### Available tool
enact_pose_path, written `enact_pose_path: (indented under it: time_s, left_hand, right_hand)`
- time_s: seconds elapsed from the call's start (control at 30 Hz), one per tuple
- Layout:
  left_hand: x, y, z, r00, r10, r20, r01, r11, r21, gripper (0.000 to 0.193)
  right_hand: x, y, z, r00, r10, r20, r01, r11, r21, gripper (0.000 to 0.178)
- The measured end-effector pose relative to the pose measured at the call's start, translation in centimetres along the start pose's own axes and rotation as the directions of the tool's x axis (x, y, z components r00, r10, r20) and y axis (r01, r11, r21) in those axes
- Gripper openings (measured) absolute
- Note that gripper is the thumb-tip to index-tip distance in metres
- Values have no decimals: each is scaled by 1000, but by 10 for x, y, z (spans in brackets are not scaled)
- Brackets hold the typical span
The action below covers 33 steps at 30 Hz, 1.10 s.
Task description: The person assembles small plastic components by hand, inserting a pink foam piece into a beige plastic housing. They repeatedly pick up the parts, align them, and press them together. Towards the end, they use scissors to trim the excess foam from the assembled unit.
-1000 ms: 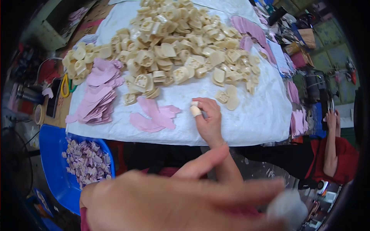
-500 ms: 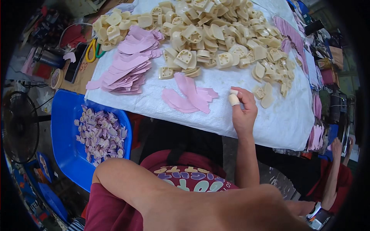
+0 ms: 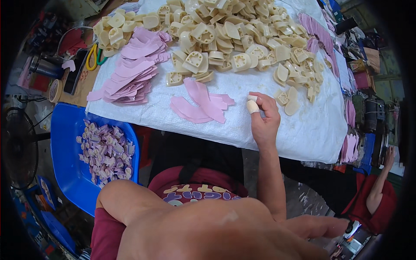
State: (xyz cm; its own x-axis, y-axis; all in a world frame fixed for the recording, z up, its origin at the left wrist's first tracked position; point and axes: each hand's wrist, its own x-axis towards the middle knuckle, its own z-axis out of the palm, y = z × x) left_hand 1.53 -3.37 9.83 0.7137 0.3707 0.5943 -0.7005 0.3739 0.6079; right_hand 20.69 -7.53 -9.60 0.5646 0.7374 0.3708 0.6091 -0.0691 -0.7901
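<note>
My right hand point(image 3: 265, 118) hovers over or rests on the white cloth, its thumb and index finger drawn together and the other fingers curled. Pale covers sit on both fingertips, and nothing shows between them. To its left lie a few overlapping pink cut pieces point(image 3: 200, 102). Just right of it are loose beige moulded pieces point(image 3: 291, 102) that look like shoe heels. My left arm crosses low in front, very near the camera. The left hand point(image 3: 242, 221) is blurred, with fingers stretched to the right and nothing visible in them; part of it is hidden.
A big heap of beige heel-like pieces point(image 3: 234, 37) covers the far table, beside a stack of pink pieces point(image 3: 130, 71). A blue basin point(image 3: 65, 151) at left holds many pink-covered pieces point(image 3: 106, 151). Scissors point(image 3: 92, 57) with a yellow handle lie far left. Another person point(image 3: 372, 195) sits at right.
My left hand has shifted near the camera, and its stretched fingers now show at lower right. The table scene has slid slightly left in view. My right hand keeps its pose beside the pink pieces.
</note>
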Motion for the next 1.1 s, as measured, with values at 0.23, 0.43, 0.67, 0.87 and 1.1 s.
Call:
enact_pose_path:
  time_s: [0.23,0.43,0.67,0.87,1.1]
  left_hand:
    - [-4,-2,11,1000,23,-7,-23,1000,-4,15]
    - [-3,-2,7,1000,25,-6,-25,1000,-10,16]
    - [1,3,-1,1000,2,-4,-2,1000,4,17]
    - [6,8,-5,999,-34,-6,34,999,-8,17]
    - [9,10,-17,985,-134,-107,120,985,-124,18]
  right_hand:
    - [-2,3,0,999,-49,16,50,999,-23,12]
    - [-1,2,0,999,-37,21,37,999,-17,12]
    - [-1,2,2,998,-57,21,57,998,-25,12]
    - [-3,2,-3,999,-25,38,26,999,-28,15]
    - [-4,8,8,998,-25,-51,25,1000,7,12]
